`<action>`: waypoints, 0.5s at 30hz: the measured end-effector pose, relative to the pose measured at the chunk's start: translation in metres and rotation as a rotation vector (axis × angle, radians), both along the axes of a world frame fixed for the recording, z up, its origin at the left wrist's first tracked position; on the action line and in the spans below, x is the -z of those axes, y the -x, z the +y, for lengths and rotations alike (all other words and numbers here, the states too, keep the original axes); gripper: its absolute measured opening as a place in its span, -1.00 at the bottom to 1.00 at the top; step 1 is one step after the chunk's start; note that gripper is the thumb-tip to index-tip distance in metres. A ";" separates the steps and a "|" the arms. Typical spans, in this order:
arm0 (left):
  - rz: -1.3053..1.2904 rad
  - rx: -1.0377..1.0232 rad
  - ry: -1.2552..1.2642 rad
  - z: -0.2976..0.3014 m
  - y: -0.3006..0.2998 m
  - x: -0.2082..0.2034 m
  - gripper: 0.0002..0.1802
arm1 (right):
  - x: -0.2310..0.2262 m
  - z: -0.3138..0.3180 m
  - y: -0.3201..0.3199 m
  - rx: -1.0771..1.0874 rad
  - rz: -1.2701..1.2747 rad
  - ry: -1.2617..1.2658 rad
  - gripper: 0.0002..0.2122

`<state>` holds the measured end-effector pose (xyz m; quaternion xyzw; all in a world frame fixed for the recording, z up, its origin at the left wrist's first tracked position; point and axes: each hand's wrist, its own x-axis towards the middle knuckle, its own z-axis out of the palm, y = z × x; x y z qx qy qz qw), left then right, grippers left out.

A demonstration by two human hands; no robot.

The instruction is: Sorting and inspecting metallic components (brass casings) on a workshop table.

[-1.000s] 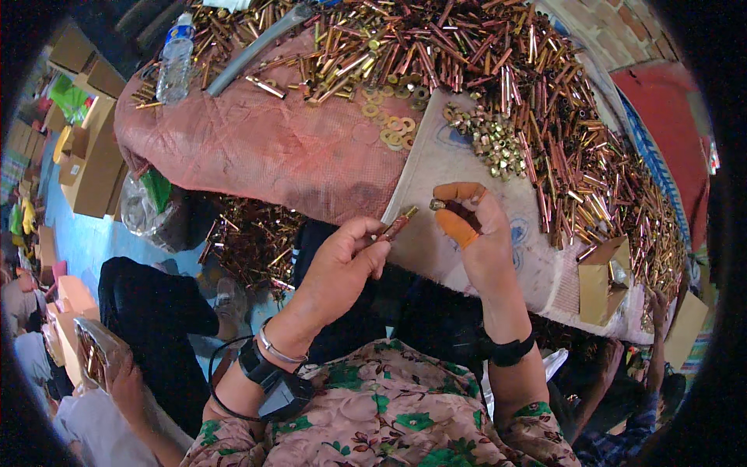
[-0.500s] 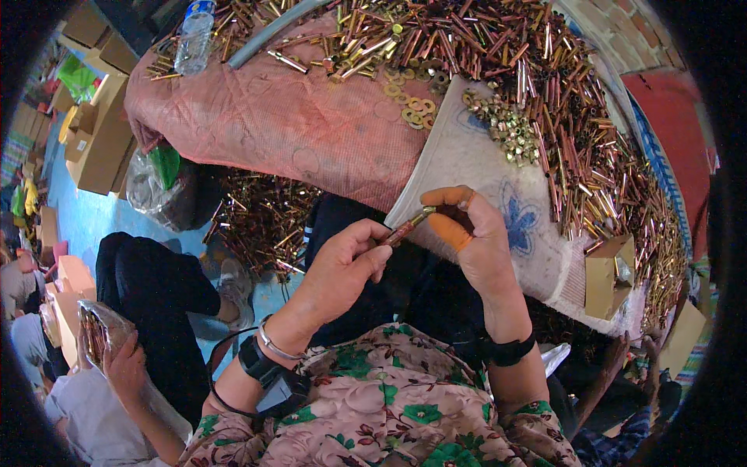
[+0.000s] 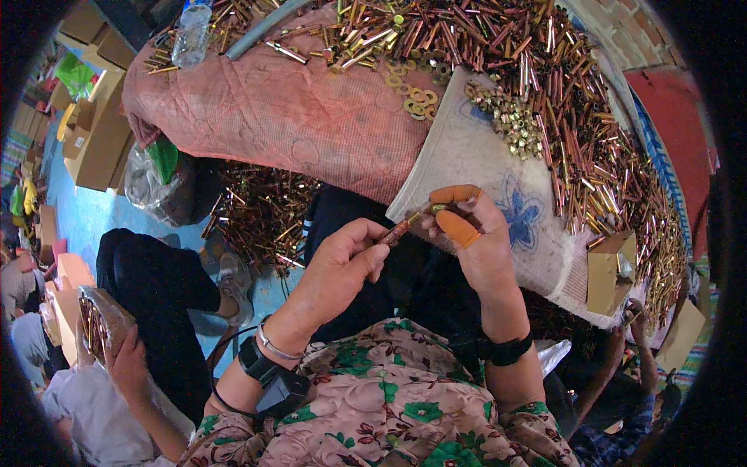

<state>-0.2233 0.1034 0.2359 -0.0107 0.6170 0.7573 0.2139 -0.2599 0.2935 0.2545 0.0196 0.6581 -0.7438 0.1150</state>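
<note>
My left hand (image 3: 352,253) is closed around a sleeve anchor bolt (image 3: 399,230), its thumb and forefinger pinching the coppery shaft. The bolt slants up to the right, towards my other hand. My right hand (image 3: 476,233) wears orange finger covers on thumb and forefinger. Between those covered fingertips sits a small brass-coloured nut (image 3: 438,208), just past the bolt's tip; whether the two touch I cannot tell. Beyond my hands, a pile of loose nuts (image 3: 510,124) lies on a whitish cloth (image 3: 459,167), with flat washers (image 3: 420,103) beside it on a pink quilted cover (image 3: 288,117).
Heaped metal bolts and sleeves (image 3: 576,132) cover the far and right side. A small open carton (image 3: 611,272) stands at right. A plastic bottle (image 3: 191,37) lies far left. More bolts (image 3: 261,206) are heaped below the cover. Another person's hand (image 3: 128,362) holds a bag at left.
My right fingertips have shifted slightly right from the bolt's end, and the nut now shows between them. My left hand keeps its grip on the bolt, nearly unmoved.
</note>
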 end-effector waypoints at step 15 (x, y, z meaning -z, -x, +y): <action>-0.023 -0.009 -0.050 -0.001 -0.006 -0.002 -0.83 | -0.003 0.005 -0.009 -0.027 0.081 -0.289 -0.79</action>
